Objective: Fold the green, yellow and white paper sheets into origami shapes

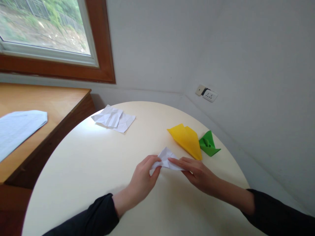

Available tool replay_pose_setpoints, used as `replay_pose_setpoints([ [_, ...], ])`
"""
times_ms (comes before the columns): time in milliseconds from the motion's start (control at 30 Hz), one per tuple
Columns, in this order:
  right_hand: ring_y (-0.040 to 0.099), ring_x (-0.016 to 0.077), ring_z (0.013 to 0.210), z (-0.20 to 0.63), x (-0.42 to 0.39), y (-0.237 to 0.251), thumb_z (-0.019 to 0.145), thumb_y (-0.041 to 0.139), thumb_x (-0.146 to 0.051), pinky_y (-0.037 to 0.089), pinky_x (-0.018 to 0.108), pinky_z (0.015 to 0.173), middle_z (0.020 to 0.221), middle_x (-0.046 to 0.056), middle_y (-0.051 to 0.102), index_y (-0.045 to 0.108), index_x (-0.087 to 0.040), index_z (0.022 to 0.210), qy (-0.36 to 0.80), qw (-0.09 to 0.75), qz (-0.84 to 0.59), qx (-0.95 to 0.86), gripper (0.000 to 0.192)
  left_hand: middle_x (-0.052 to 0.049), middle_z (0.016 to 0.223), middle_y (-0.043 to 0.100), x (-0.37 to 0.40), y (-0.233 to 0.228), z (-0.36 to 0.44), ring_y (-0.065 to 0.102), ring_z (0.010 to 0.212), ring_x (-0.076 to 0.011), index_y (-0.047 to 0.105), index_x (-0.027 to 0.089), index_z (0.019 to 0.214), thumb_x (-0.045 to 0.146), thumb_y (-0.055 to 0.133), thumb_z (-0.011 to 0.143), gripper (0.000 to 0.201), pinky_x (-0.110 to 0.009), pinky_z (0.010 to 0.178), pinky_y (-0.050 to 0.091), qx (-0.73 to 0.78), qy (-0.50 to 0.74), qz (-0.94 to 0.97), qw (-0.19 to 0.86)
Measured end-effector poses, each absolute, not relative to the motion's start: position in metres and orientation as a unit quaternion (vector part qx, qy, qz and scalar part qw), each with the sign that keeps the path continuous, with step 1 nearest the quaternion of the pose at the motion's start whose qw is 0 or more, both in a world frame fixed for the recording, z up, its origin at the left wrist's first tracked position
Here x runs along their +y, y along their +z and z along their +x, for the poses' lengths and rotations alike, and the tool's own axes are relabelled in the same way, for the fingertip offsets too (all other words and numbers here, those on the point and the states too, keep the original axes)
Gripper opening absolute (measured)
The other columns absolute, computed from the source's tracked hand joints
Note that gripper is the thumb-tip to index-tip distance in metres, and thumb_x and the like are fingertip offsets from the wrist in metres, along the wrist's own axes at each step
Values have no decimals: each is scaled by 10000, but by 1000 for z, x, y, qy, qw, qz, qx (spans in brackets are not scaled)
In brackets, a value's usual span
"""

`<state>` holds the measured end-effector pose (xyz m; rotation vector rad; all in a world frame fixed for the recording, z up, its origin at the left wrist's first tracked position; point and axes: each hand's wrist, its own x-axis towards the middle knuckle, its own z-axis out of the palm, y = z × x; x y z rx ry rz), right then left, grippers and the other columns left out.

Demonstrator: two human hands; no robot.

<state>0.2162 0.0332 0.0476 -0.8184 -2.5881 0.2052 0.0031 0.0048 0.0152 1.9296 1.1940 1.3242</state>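
Note:
A small white sheet of folded paper is held between my two hands, just above the round table. My left hand pinches its left end between thumb and fingers. At the other end, my right hand grips the paper, with a finger lying along its front face. The paper rises to a point in the middle. Close behind my right hand lies a folded yellow paper, and beside that sits a folded green paper shape.
Creased white paper sheets lie at the far left of the round cream table. A wooden desk with a folded pale cloth-like or paper item stands to the left. Behind are a window and a wall socket.

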Motion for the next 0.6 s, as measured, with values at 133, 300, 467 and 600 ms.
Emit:
replay_pose_setpoints([
  [133,604,133,753,215,34,47,846,395,-39,518,240,653,880,58,609,494,-233,1278,113,214,-273,-931,484,-40,903,664,5,16,3,625,840,-163,583,196,891,29,483,685,283,-277,756,498,445,486,692,294],
  [300,598,150,964,212,32,49,822,399,-8,521,270,787,1075,106,592,448,-222,1311,130,212,-251,-935,536,-33,869,675,6,13,4,622,817,-166,563,195,775,97,512,723,122,-285,745,486,467,505,644,334],
  [467,622,158,955,213,33,51,860,461,-104,537,258,764,1041,103,626,520,-216,1229,85,260,-250,-929,390,-35,887,678,6,11,4,622,821,-167,552,197,757,154,517,762,56,-289,746,480,477,513,629,338],
  [600,659,143,865,216,36,54,875,445,-110,552,227,714,959,76,668,588,-226,1107,25,298,-251,-921,296,-28,875,675,6,11,4,619,809,-168,532,200,753,154,511,754,51,-276,703,486,486,505,623,347],
])
